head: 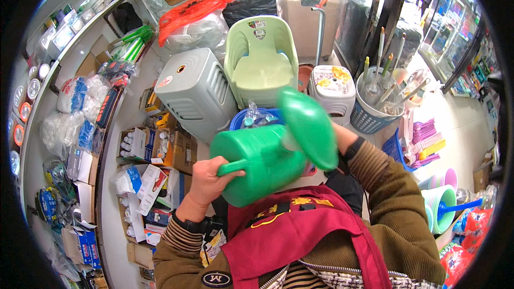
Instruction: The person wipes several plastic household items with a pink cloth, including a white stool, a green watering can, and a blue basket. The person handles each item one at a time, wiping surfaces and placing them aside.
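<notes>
A green plastic watering can (261, 160) lies tilted in front of my red apron (297, 237). My left hand (213, 180) is closed round its handle at the left end. The can's large round sprinkler head (307, 128), blurred by motion, points up at the right. My right hand (341, 136) is at the right behind the sprinkler head; its fingers are hidden, so its grip cannot be seen. A blue plastic tub (241, 117) holding clear-wrapped items is partly covered by the can.
Ahead stand a grey stool stack (196, 88), pale green chairs (261, 64) and a small white stool (332, 86). A basket of ladles (371, 118), a blue basket (393, 148) and green tubs (445, 208) are at the right. Stocked shelves (108, 160) line the left.
</notes>
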The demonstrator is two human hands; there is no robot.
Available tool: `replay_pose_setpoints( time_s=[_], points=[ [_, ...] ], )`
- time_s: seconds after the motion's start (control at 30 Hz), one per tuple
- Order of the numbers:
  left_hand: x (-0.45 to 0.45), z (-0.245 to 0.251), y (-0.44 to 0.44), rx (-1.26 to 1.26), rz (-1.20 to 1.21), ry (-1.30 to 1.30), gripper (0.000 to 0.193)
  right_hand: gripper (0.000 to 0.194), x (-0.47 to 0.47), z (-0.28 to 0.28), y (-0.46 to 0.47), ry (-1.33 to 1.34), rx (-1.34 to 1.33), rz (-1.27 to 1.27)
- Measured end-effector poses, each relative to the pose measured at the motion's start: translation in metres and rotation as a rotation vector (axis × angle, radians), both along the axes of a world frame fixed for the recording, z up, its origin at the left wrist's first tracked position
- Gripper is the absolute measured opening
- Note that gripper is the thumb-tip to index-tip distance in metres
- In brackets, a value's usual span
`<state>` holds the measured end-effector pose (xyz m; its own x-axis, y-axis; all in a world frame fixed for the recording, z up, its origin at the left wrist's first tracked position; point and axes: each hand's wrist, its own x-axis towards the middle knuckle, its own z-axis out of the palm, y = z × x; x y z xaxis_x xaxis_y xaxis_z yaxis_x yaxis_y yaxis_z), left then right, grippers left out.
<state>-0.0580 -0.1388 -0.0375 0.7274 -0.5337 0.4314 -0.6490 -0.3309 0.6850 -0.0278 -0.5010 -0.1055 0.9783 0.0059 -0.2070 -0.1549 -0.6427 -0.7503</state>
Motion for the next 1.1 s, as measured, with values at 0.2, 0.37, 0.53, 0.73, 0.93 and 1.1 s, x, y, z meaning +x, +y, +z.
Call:
replay_pose_setpoints(
  time_s=[0.2,0.37,0.53,0.73,0.93,1.1],
  points=[
    [0.020,-0.014,0.016,-0.076,0.100,-0.084,0.032,0.030,-0.047,0.081,-0.034,-0.306,0.909,-0.176],
    [0.018,-0.039,0.025,0.048,0.102,-0.114,0.032,0.047,-0.092,0.177,-0.007,-0.767,0.531,0.087],
    [0.023,-0.072,0.019,-0.124,0.082,0.124,0.030,0.061,-0.088,0.208,0.047,-1.023,0.009,0.514],
    [0.005,-0.052,0.014,0.049,0.087,-0.013,0.033,0.054,-0.081,0.202,0.049,-0.739,0.219,0.361],
    [0.000,-0.031,-0.006,0.107,0.112,-0.059,0.021,0.036,-0.053,0.150,0.050,-0.786,0.422,0.285],
    [0.010,-0.007,-0.024,-0.220,0.239,0.262,0.023,0.033,-0.039,0.100,0.059,-0.220,1.116,-0.084]
  ],
)
